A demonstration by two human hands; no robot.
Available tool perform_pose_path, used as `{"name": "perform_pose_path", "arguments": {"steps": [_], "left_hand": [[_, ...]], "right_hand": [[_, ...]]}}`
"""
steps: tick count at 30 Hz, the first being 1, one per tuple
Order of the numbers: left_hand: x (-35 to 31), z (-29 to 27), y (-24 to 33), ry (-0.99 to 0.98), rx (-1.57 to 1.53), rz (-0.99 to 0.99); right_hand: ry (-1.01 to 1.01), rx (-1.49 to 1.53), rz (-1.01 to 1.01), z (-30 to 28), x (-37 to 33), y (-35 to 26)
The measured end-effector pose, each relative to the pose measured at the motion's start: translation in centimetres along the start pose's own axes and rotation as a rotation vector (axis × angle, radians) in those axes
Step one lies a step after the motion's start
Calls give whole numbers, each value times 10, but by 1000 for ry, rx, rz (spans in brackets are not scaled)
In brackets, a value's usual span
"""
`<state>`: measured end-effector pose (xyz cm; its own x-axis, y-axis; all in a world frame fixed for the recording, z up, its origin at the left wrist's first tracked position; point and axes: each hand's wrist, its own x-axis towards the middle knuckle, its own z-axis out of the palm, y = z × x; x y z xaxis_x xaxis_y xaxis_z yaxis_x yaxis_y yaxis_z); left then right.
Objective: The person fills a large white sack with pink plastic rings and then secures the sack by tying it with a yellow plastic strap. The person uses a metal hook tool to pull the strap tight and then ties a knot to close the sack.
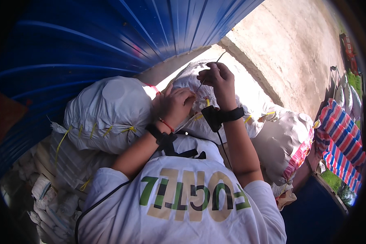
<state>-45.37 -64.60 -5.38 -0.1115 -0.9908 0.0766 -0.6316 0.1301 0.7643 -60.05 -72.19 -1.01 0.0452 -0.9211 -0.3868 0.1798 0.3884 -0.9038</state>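
Observation:
My right hand [218,81] is raised over a stuffed white woven sack [193,76], fingers pinched round a thin dark needle-like rod [201,84]. One end of the rod sticks up past the fingers; the other points down toward the sack. Lower and to the left, my left hand [173,106] presses on the same sack with bent fingers, seeming to grip its cloth; the fingertips are partly hidden. Between the hands, a short piece of yellow twine [208,101] shows on the sack. Both wrists wear black straps, and a red cord circles the left one.
Another full white sack [110,107] with yellow stitches lies to the left, and one with a pink patch [286,146] to the right. A blue corrugated metal wall [89,44] rises at the far left. Striped red, white and blue sheeting [339,138] hangs at right, beside concrete ground [288,44].

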Motion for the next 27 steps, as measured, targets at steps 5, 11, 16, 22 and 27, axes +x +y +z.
{"name": "perform_pose_path", "arguments": {"steps": [5,11,16,22,27], "left_hand": [[7,-14,10,-23,182,83],[5,-20,14,-64,89,-1],[-1,-6,17,107,102,-11],[0,-3,18,103,71,-74],[-4,-1,4,76,-115,-33]], "right_hand": [[20,13,-51,-4,-14,5],[85,165,-71,-8,-37,8],[75,216,-130,-8,-50,22],[104,250,-178,-7,-60,21],[37,63,-201,-14,-54,38]]}}
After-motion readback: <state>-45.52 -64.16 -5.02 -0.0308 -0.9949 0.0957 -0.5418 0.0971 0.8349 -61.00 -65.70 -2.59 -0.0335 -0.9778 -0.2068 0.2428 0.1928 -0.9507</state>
